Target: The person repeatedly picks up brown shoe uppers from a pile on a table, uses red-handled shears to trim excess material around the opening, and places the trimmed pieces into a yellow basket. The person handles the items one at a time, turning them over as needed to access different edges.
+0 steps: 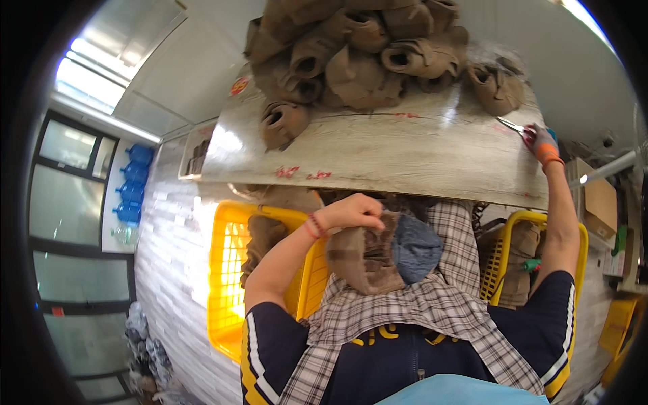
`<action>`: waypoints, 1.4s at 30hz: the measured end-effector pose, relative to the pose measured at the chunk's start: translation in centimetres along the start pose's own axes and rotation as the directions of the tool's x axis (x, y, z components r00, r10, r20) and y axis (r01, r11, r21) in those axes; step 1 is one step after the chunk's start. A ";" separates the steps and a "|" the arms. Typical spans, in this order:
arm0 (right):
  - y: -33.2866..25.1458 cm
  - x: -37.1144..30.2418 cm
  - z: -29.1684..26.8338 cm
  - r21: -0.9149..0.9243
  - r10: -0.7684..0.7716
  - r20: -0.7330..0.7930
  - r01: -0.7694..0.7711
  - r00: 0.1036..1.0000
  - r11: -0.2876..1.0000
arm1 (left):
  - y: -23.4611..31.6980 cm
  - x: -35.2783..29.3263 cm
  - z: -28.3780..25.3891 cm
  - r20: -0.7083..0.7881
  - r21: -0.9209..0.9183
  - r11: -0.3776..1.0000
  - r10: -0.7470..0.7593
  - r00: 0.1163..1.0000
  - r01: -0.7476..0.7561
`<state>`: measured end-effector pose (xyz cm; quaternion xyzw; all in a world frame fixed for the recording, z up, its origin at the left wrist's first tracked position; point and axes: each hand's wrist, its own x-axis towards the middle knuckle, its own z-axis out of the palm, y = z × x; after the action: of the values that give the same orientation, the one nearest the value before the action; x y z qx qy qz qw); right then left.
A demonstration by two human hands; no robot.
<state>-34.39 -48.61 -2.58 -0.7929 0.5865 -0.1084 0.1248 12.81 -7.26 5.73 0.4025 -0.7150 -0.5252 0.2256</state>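
Observation:
On my lap lies a brown sewn fabric piece, rounded, with a fuzzy inside showing. My left hand, a red band at its wrist, is closed on its upper edge. Against the piece's right side is a blue denim-like part; whether it is joined on, I cannot tell. My right arm reaches to the table's right end, where my right hand, in a grey and orange glove, holds red-handled scissors. Their blades point left, toward a brown sewn piece with a round opening.
A heap of similar brown pieces covers the far part of the wooden table; a single one sits nearer, at left. Yellow baskets holding brown pieces flank my lap. Blue water bottles stand at far left, cardboard boxes at right.

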 end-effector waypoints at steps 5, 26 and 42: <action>-3.7 -4.4 0.1 -0.318 -0.122 -0.008 0.113 0.993 0.941 | -2.7 -4.3 1.1 -0.308 -0.439 0.882 -0.328 0.893 0.172; -6.2 -11.6 0.3 -0.166 -0.078 -0.171 0.049 0.982 0.985 | -5.2 -12.0 -17.3 -0.987 -0.109 0.992 -0.116 -0.108 -0.070; -6.8 -11.3 1.5 -0.140 -0.109 -0.194 0.082 0.975 0.987 | -9.3 -8.0 -43.4 -0.954 -0.290 0.922 -0.300 0.002 -0.256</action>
<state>-31.00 -35.76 -2.09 -0.8117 0.5630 -0.1552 0.0069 52.90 -26.68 12.95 0.6119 -0.2171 -0.2173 0.7289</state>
